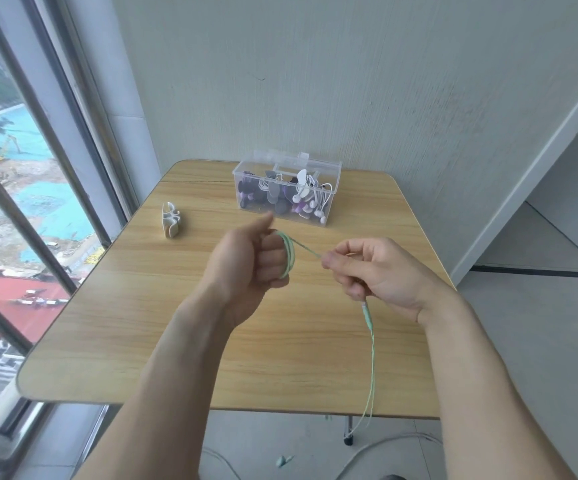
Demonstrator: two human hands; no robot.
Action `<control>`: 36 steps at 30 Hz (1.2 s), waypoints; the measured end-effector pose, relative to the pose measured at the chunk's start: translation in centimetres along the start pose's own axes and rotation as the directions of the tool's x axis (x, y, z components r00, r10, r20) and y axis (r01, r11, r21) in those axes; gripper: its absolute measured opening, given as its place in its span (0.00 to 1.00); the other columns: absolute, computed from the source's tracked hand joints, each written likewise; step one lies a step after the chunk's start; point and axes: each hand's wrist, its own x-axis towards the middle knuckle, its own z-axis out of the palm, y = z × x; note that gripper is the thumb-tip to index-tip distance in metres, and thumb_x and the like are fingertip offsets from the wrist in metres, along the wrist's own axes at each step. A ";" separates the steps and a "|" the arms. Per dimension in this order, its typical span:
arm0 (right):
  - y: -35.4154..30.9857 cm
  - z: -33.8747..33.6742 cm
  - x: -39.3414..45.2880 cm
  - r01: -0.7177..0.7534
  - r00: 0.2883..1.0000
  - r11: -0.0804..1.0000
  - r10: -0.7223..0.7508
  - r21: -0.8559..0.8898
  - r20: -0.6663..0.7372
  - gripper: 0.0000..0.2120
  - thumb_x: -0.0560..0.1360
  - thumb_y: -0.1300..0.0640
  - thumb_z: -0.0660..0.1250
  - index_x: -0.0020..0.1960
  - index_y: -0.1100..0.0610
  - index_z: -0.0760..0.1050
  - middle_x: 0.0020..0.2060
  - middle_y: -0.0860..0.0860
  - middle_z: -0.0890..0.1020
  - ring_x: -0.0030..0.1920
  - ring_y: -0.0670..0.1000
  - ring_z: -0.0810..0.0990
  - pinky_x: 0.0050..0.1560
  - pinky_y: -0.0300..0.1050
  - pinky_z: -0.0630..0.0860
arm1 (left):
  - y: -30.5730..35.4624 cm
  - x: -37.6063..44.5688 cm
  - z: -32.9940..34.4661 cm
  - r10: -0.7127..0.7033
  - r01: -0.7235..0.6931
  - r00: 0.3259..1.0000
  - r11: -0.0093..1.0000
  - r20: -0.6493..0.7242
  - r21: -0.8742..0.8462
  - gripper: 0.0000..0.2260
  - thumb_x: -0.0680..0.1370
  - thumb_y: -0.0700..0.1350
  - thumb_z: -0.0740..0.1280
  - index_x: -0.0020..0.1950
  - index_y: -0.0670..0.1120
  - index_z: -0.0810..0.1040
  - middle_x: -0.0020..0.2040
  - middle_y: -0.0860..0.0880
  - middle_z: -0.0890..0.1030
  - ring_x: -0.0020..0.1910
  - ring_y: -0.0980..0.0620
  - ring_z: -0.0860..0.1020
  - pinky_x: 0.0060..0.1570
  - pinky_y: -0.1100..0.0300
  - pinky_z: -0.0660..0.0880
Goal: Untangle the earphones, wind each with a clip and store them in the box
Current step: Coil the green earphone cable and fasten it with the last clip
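Observation:
A mint-green earphone cable (371,351) runs between both hands above the wooden table (114,323). My left hand (249,261) has its fingers curled, with several green loops wound round them. My right hand (374,268) pinches the cable just right of those loops, and the rest of the cable hangs from it past the table's front edge. A clear plastic box (289,188) at the back of the table holds several wound earphones, white and purple. A white clip (170,220) stands on the table to the left of the box.
The table stands in a corner, with a window on the left and a grey wall behind. Below the front edge are a table leg (349,431), a white cable on the floor (384,445) and a small green scrap (284,460).

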 end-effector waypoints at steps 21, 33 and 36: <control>-0.5 1.6 -0.2 -0.081 0.994 0.997 0.082 -0.014 0.073 0.13 0.82 0.55 0.64 0.49 0.65 0.81 0.28 0.50 0.71 0.26 0.47 0.63 0.26 0.40 0.63 | -1.6 0.3 -0.4 0.291 -0.124 0.955 0.575 -0.061 0.808 0.18 0.83 0.50 0.59 0.44 0.42 0.83 0.39 0.49 0.85 0.34 0.58 0.79 0.40 0.62 0.72; 0.0 1.0 0.2 -0.091 0.994 0.983 0.100 0.162 -0.047 0.14 0.79 0.50 0.67 0.44 0.60 0.78 0.27 0.49 0.70 0.25 0.46 0.64 0.27 0.40 0.66 | -0.8 0.1 0.1 0.106 -0.107 0.994 0.980 0.013 0.168 0.19 0.84 0.52 0.57 0.35 0.48 0.69 0.29 0.50 0.67 0.28 0.52 0.60 0.31 0.58 0.54; 0.1 1.6 0.1 -0.109 0.994 0.992 0.108 0.066 0.021 0.12 0.82 0.52 0.64 0.46 0.60 0.78 0.29 0.49 0.71 0.26 0.46 0.65 0.28 0.40 0.68 | -0.2 0.1 -0.4 0.163 -0.165 0.986 0.984 -0.023 -0.070 0.16 0.85 0.51 0.55 0.42 0.46 0.74 0.35 0.50 0.75 0.32 0.54 0.71 0.33 0.62 0.64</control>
